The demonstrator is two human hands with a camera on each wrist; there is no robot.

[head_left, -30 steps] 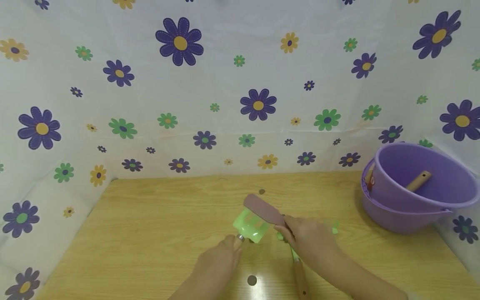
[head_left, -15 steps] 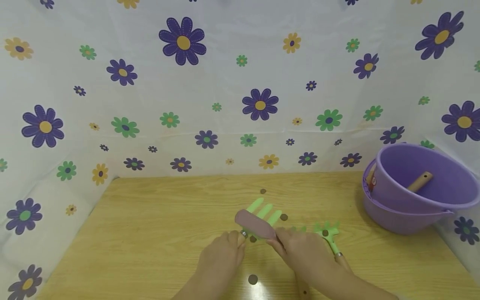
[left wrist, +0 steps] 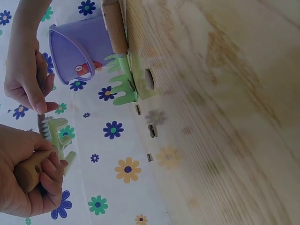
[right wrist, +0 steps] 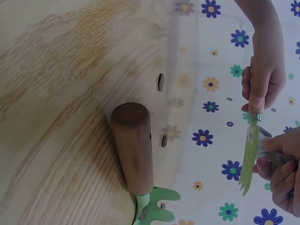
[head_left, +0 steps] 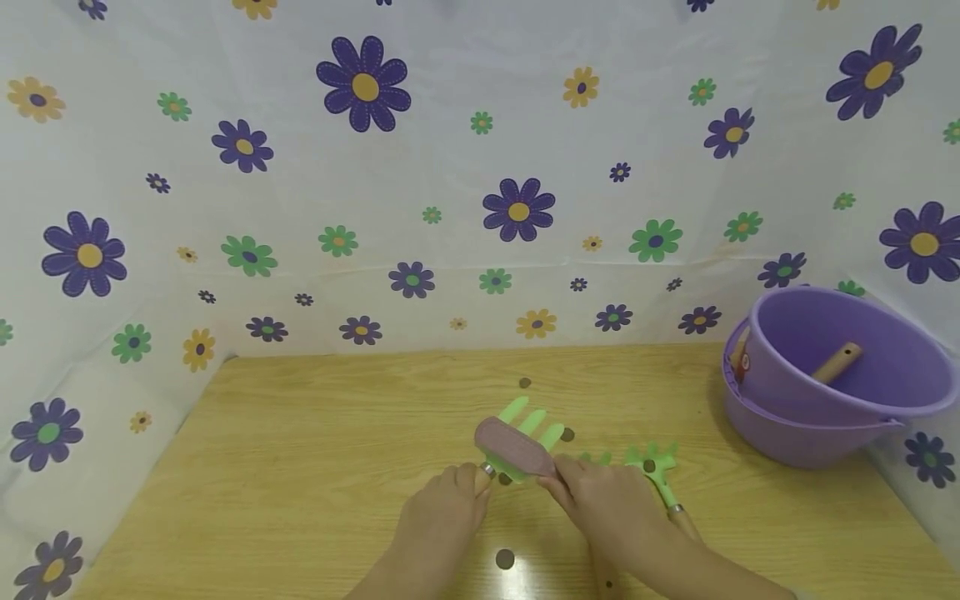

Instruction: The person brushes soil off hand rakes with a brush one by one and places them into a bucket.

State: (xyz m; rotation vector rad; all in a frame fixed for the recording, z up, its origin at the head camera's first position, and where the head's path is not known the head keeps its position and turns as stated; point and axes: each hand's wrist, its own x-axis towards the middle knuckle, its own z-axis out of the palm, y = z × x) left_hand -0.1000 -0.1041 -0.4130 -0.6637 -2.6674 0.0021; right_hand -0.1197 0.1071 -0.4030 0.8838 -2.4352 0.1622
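Note:
My left hand [head_left: 441, 510] grips the wooden handle of a green hand fork [head_left: 553, 433], its tines slanting up and to the right. My right hand [head_left: 611, 504] holds a mauve-backed brush [head_left: 513, 446] laid across the fork's head. White bristles face the fork's green surface in the left wrist view, where the wooden handle [left wrist: 29, 172] pokes out of my left fist. Both tools are held above the table. Under my right forearm lies a small green rake [head_left: 660, 475] with a wooden handle. Another wooden-handled tool [head_left: 606, 577] is mostly hidden below my right hand.
A purple bucket [head_left: 795, 433] stands at the right, with a wooden handle [head_left: 838, 362] sticking up inside. Several flat brown pieces [head_left: 505, 559] are scattered over the wooden table [head_left: 300, 467]. A flowered cloth [head_left: 420, 183] hangs behind and along the sides.
The fork has turned so its tines point away to the upper right. The brush has moved down and left over its head. My right hand has shifted, uncovering the green rake.

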